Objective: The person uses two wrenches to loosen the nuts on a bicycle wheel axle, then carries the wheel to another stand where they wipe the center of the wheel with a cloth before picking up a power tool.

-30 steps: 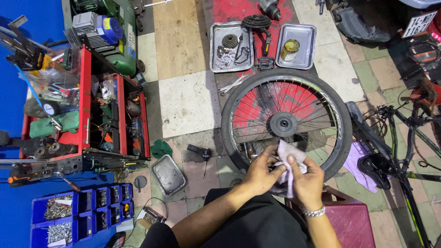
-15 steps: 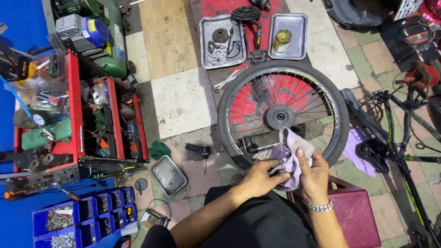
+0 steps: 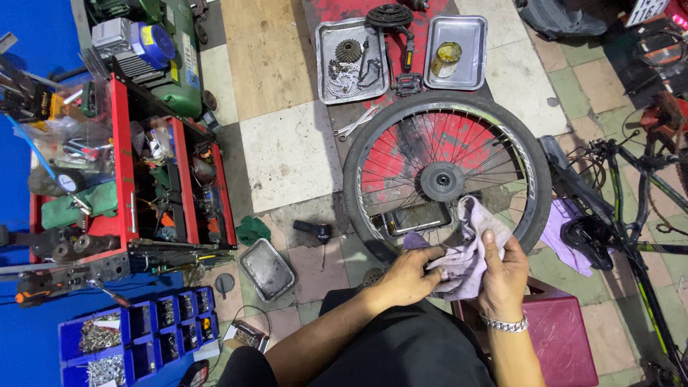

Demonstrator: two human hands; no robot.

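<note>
My left hand [image 3: 405, 276] and my right hand [image 3: 502, 276] both grip a pale purple rag [image 3: 466, 251], bunched between them above my lap. Whatever may be wrapped inside the rag is hidden. Just beyond the hands a bicycle wheel [image 3: 446, 175] with black tyre and spokes lies flat on the floor, its black hub [image 3: 442, 180] in the middle. A silver bracelet sits on my right wrist.
Two metal trays lie beyond the wheel: one [image 3: 351, 61] with a sprocket and chain parts, one [image 3: 459, 43] with a yellowish jar. A red tool cart [image 3: 129, 179] stands left, blue parts bins [image 3: 136, 337] below it. A bicycle frame [image 3: 631, 215] lies right, a maroon stool [image 3: 559, 337] beside me.
Both hands kept working the rag, turning and bunching it between them. The view shifted slightly; the wheel has not moved.
</note>
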